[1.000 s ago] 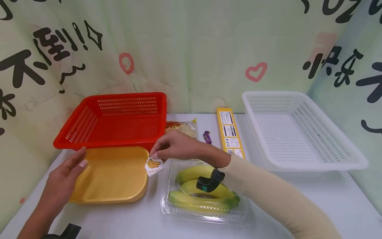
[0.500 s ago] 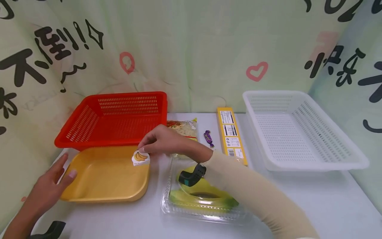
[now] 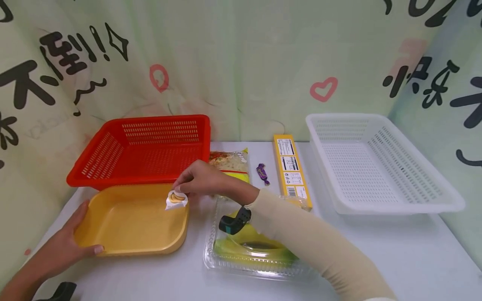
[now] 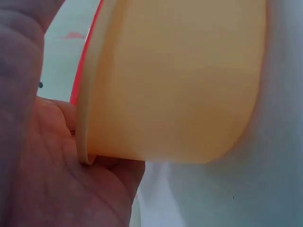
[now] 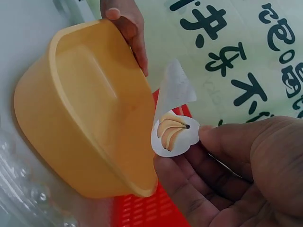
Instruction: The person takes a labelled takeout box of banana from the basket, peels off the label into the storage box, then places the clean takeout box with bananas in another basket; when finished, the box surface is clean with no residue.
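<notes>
My right hand [image 3: 199, 177] pinches a white paper sticker [image 3: 176, 199] with a banana picture between thumb and fingertips. It hangs over the right side of a yellow plastic basin [image 3: 133, 221]. In the right wrist view, the sticker [image 5: 173, 135] is bent, its upper part [image 5: 174, 90] folded up. My left hand [image 3: 62, 248] holds the basin by its near-left corner, the thumb along the front and the fingers along the left side. Seen from the left wrist, the basin's rim [image 4: 84, 118] lies against the palm.
Behind the basin stands a red basket [image 3: 162, 159]. A clear plastic box [image 3: 226, 267] of bananas [image 3: 256, 253] sits under my right forearm. Farther back lie a food packet [image 3: 233, 161], a purple-wrapped candy [image 3: 262, 173] and a yellow box [image 3: 290, 163]. A white basket [image 3: 369, 171] stands at right.
My right hand has carried the sticker left, over the basin's right side. My left hand has moved from above the basin's left side down onto its near-left corner and taken hold.
</notes>
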`<action>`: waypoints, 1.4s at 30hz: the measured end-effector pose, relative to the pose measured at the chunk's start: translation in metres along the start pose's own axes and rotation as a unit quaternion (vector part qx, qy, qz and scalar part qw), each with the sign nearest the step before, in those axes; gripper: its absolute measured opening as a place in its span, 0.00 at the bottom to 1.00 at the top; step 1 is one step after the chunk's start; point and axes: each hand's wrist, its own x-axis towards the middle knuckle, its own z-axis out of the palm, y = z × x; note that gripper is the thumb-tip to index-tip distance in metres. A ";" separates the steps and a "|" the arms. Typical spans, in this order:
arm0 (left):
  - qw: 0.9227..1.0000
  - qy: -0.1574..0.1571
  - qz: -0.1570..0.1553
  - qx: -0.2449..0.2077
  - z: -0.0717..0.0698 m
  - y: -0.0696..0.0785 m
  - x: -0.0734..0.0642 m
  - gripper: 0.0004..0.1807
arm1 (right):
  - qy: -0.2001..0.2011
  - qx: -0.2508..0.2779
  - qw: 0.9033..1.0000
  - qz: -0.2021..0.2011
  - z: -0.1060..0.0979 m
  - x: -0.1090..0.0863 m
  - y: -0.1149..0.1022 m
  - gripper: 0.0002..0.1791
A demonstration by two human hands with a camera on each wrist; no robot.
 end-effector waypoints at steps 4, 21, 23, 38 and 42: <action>1.000 -0.002 0.006 0.001 0.002 0.000 -0.002 0.76 | 0.006 0.006 1.000 -0.004 0.003 0.003 0.002 0.06; 1.000 0.000 0.000 -0.001 0.005 -0.003 -0.001 0.76 | 0.025 0.022 0.999 -0.002 0.015 0.009 -0.002 0.03; 1.000 0.000 0.001 -0.001 0.005 -0.002 0.000 0.76 | 0.026 0.027 0.999 -0.002 0.016 0.009 -0.002 0.03; 1.000 0.003 0.003 -0.002 0.004 0.000 -0.001 0.75 | -0.019 0.015 1.000 -0.015 0.024 0.010 0.002 0.06; 1.000 0.004 -0.002 -0.001 0.005 -0.001 0.000 0.75 | -0.047 -0.001 0.999 -0.011 0.025 0.009 0.003 0.07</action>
